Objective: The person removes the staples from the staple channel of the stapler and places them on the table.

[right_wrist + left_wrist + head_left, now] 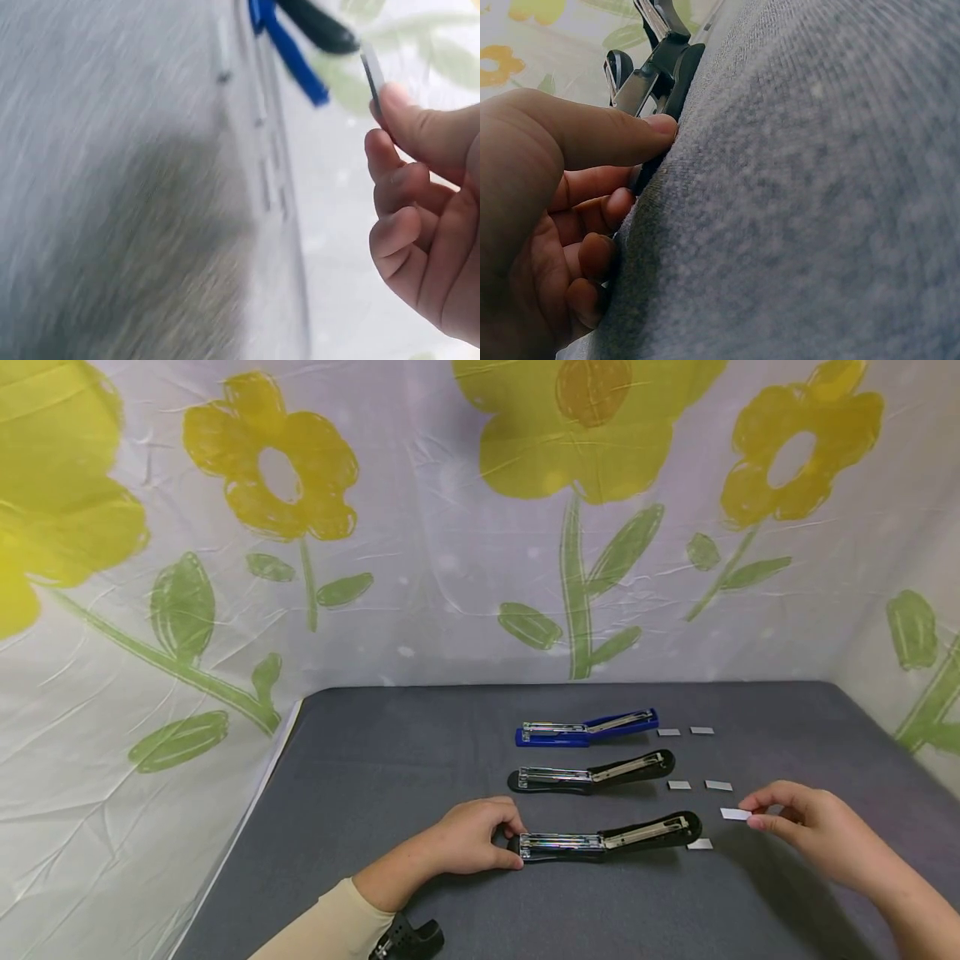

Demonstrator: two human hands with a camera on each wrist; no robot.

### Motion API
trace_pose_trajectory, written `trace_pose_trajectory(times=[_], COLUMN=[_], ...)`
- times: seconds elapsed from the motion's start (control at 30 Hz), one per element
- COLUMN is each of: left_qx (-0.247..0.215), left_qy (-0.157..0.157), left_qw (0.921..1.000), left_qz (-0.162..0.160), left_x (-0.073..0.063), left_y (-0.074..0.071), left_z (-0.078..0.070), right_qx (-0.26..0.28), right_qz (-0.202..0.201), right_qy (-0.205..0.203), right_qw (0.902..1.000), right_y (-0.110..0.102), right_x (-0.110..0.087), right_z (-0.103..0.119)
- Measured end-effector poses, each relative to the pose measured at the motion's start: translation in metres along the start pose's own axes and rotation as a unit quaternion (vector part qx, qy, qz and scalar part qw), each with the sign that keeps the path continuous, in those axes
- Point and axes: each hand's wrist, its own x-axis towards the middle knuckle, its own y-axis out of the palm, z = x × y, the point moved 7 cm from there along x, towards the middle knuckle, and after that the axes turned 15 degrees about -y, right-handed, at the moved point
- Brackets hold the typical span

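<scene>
Nearest me on the table lies a black stapler (652, 832), its top swung back to bare the metal magazine. My left hand (474, 837) grips its left end between thumb and fingers; the left wrist view shows the thumb (622, 139) against the stapler's black base (682, 75). Right of the stapler, my right hand (817, 827) pinches a small pale strip of staples (735, 814) above the table. That strip (372, 79) appears edge-on between thumb and forefinger in the right wrist view. Another strip (700, 844) lies beside the stapler's right end.
Behind lie a second opened black stapler (630, 768) and an opened blue stapler (551, 739). Pairs of staple strips (718, 786) lie to the right of these two. A flower-printed curtain (420, 568) hangs behind the grey table (390, 735).
</scene>
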Motion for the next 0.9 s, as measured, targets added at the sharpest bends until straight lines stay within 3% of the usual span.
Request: trace_pose_trajectory(times=[0.13,0.43,0.7,0.9], left_qx=[0.000,-0.004,-0.006,-0.014], left_qy=[0.002,0.006,0.009,0.006], left_qw=[1.0000,1.0000,0.9999,0.9999], left_qz=[-0.002,-0.002,-0.005,0.006], left_x=[-0.002,-0.003,-0.006,-0.006], left_y=[-0.001,-0.001,-0.001,-0.002], left_z=[0.001,0.004,0.006,0.008], right_qx=[0.002,0.065,0.016,0.019], right_qz=[0.024,0.058,0.057,0.056], right_qy=[0.007,-0.058,-0.046,-0.058], right_qw=[0.9997,0.9946,0.9972,0.9966], right_y=[0.007,0.026,0.033,0.034], right_x=[-0.010,-0.017,-0.018,-0.015], right_z=[-0.018,-0.033,-0.033,-0.029])
